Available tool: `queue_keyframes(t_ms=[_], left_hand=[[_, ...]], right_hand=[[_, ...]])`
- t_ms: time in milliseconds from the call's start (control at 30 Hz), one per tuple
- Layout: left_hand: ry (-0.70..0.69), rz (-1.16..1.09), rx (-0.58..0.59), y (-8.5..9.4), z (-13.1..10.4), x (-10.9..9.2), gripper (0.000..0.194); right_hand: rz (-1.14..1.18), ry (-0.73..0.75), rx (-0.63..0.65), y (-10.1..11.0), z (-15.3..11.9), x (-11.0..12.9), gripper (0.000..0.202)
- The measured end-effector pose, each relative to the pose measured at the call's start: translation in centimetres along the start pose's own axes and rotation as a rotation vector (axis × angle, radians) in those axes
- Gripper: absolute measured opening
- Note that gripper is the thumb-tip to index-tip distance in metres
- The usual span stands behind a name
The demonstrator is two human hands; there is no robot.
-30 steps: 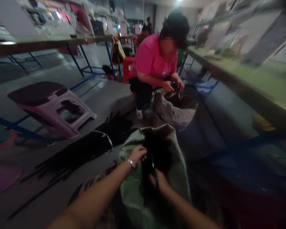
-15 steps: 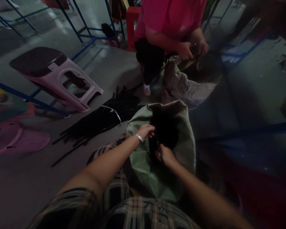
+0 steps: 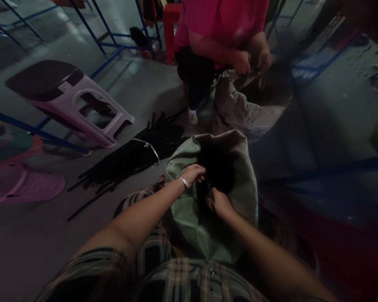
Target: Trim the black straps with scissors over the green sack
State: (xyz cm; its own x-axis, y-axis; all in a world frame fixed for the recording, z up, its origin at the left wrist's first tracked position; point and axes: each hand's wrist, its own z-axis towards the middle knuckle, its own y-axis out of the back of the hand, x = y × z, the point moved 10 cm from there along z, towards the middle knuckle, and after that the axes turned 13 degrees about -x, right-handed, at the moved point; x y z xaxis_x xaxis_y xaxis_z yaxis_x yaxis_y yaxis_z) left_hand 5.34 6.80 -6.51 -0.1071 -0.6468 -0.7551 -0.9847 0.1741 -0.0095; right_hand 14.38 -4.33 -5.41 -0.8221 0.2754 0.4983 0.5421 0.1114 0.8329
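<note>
An open green woven sack (image 3: 189,226) stands in front of me, its inside very dark. Over its mouth my left hand (image 3: 193,173) is closed in a pinch on a thin black piece, hard to make out against the dark. My right hand (image 3: 219,202) is just below and to the right, its fingers wrapped round a dark tool that looks like scissors, whose blades point up toward my left hand. A bundle of long black strips (image 3: 126,161), tied with a pale band, lies on the floor left of the sack.
A person in a pink top (image 3: 220,25) sits opposite, both hands over a pale sack (image 3: 236,109). A stool with a dark seat (image 3: 47,79) and a pink basket (image 3: 40,184) stand at left. Blue metal frames (image 3: 113,54) rise behind.
My hands stay almost in the same place over the sack. The whole view has shifted slightly, and the other person's hands have moved a little.
</note>
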Motion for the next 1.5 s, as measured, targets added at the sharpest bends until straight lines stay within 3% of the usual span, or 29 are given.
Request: queue_keyframes(t_ms=[867, 1267, 1500], left_hand=[[0.023, -0.022, 0.009, 0.0, -0.1, 0.2, 0.019], [-0.020, -0.038, -0.050, 0.0, -0.2, 0.2, 0.019], [-0.022, -0.058, -0.026, -0.4, -0.4, 0.3, 0.016]], right_hand=[[-0.128, -0.023, 0.001, -0.3, 0.1, -0.9, 0.021], [-0.058, -0.055, -0.074, -0.1, 0.4, -1.5, 0.024], [0.029, -0.070, -0.109, 0.1, 0.6, -1.4, 0.018]])
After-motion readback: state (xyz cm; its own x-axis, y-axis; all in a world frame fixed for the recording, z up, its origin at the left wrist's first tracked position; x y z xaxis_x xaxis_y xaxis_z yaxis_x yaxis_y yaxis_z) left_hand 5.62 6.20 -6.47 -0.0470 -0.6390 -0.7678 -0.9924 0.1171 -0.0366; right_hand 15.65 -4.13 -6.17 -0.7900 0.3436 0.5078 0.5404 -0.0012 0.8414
